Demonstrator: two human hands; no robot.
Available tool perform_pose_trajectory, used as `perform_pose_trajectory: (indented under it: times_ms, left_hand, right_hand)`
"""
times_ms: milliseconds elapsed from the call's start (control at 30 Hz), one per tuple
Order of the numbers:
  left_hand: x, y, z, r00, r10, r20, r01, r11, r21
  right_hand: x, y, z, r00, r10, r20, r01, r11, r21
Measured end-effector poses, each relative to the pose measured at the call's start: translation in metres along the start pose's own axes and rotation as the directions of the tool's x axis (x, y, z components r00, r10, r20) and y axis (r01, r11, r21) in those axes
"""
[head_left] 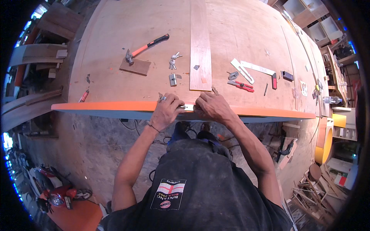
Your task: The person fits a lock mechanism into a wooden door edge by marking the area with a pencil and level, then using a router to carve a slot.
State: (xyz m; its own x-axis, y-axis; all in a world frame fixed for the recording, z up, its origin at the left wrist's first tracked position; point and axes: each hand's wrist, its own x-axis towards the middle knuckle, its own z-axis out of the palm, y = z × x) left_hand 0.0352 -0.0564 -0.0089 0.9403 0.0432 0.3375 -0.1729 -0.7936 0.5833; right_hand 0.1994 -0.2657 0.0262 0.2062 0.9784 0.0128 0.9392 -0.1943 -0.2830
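Note:
A long panel with an orange edge [104, 106] stands on its side along the near side of the worktable. Set along that edge is a small silver metal lock plate [189, 107], seen only between my two hands. My left hand [165, 111] is closed, its fingertips pinching at the plate's left end. On the right end, my right hand [214, 107] has its fingers curled down, covering that part. A lock cylinder [173, 80] and a bunch of keys [174, 61] lie just beyond my left hand.
An orange-and-black claw hammer [144, 47] rests partly on a brown wood block [135, 67]. A wooden strip [200, 42] runs away from me. Right of it lie a red utility knife [242, 86], a try square [262, 69] and a pencil [266, 89]. A red-handled tool [84, 96] lies left.

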Motion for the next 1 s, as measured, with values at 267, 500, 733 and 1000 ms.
perform_pose_trajectory:
  times_ms: [267,500,733,1000]
  left_hand:
    - [-0.005,0.002,0.004,1.000,-0.016,-0.020,0.017,0.998,0.062]
    - [-0.002,0.002,0.000,1.000,-0.019,0.001,0.019,0.999,0.029]
    - [0.001,0.000,0.003,1.000,-0.001,0.001,0.001,1.000,0.027]
    - [0.002,-0.004,0.001,1.000,-0.009,0.028,0.009,1.000,0.012]
  right_hand:
    - [0.019,0.018,-0.024,0.961,0.148,0.234,-0.215,0.931,0.296]
    - [0.064,0.045,-0.025,0.908,-0.051,0.416,-0.107,0.931,0.349]
    - [0.083,0.046,-0.031,0.829,-0.052,0.557,-0.160,0.932,0.325]
    - [0.104,0.053,-0.032,0.715,-0.116,0.689,-0.253,0.876,0.411]
